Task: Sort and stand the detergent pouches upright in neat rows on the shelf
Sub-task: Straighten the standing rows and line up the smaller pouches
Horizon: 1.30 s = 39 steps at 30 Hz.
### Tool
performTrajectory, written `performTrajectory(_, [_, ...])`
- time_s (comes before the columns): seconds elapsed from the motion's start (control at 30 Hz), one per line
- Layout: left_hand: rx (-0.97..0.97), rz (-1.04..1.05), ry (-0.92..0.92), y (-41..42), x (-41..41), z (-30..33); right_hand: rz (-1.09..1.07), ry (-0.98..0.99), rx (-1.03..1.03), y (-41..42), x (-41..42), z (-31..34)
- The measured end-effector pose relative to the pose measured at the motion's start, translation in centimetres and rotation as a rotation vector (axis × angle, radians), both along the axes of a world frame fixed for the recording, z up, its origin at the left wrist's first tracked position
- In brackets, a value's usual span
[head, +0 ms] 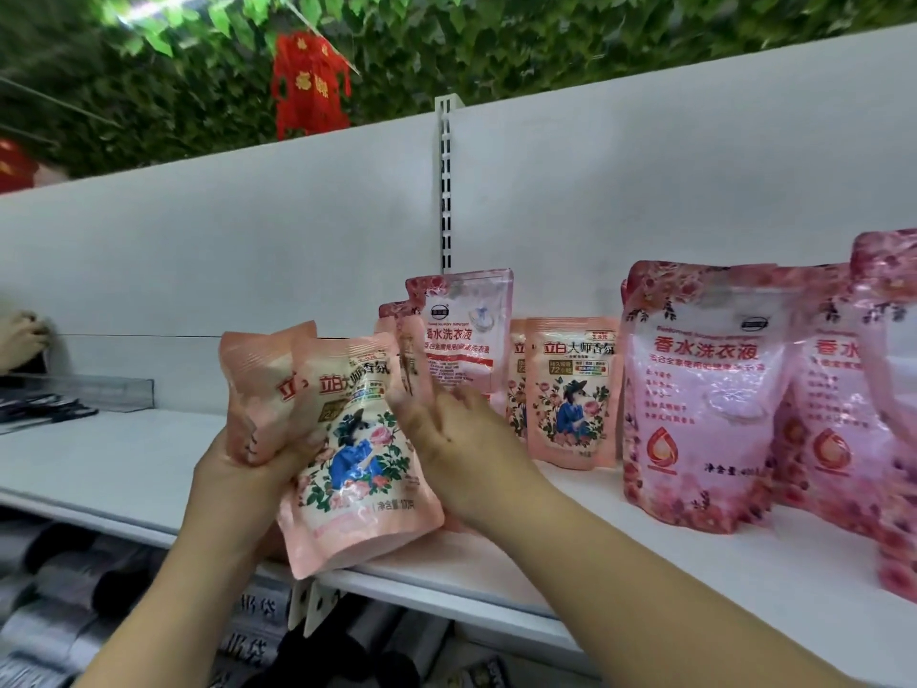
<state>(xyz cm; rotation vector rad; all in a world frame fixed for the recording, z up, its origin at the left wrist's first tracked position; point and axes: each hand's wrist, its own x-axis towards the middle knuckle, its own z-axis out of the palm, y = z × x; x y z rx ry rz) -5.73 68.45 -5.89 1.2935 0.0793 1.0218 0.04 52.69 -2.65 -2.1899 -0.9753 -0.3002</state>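
Fingers (pixel 297 451) of the left hand (pixel 233 481) are curled round a small peach pouch (pixel 260 394) and pinch it, together with the upper left part of the floral pouch (pixel 360 454). The right hand (pixel 461 454) lies against the floral pouch's right edge; its fingers are blurred, so whether they clamp the pouch or only press it cannot be told.

The floral pouch is tilted, its base over the front lip of the shelf (pixel 124 464). Just behind it stand further small peach pouches (pixel 404 350) and one taller pink pouch (pixel 466 335). Right of the floral pouch, a matching floral pair (pixel 570 389) stands upright. Farther right, large pink pouches (pixel 694 394) stand in a row along the shelf.

Risk assessment:
- The left hand carries two pouches at once. The film looks slick; one may slip out and fall off the front lip.
- Setting the floral pouch down tilted is likely to topple it against the pouches behind.
- The right forearm is near the floral pair and could knock it over.
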Motion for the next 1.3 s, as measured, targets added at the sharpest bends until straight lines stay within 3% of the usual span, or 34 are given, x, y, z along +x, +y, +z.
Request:
performTrajectory(0.1, [0.003,-0.003,0.003,0.0,0.0,0.0,0.289,0.311,0.171,-0.5,-0.8,1.0])
performTrajectory(0.3, [0.001,0.004,-0.005,-0.3,-0.1,0.0,0.092,0.464,0.203,-1.4,0.4,2.6])
performTrajectory(0.4, [-0.008,-0.024,-0.007,-0.5,-0.2,0.1,0.086,0.352,0.431,-1.5,0.5,2.7])
performTrajectory(0.5, [-0.001,-0.026,0.003,-0.6,-0.4,0.2,-0.091,0.159,0.763,-1.9,3.1,2.9])
performTrajectory(0.53, [0.005,-0.024,0.006,-0.5,-0.4,0.2,-0.095,0.237,0.821,-1.8,4.0,2.7])
performTrajectory(0.63, [0.01,-0.027,0.013,-0.4,-0.5,0.1,0.065,0.739,1.071,-1.5,5.9,2.6])
performTrajectory(0.7, [0.002,-0.027,0.014,-0.4,-0.5,0.2,0.102,0.833,1.075,-1.0,7.2,2.5])
performTrajectory(0.8, [0.003,-0.027,0.021,-0.6,-0.6,0.2,0.052,0.737,0.873,-0.8,7.2,3.8])
performTrajectory(0.93, [-0.004,-0.036,0.018,-0.9,-0.9,0.3,0.059,0.699,0.817,-1.5,6.9,7.1])
performTrajectory(1.0, [-0.005,-0.023,0.018,-0.9,-0.8,0.3,-0.042,0.647,0.802,-1.7,7.5,7.7])
performTrajectory(1.3, [-0.032,-0.056,-0.02,-1.4,-0.5,1.1,-0.228,0.265,1.029,-5.3,6.6,5.5])
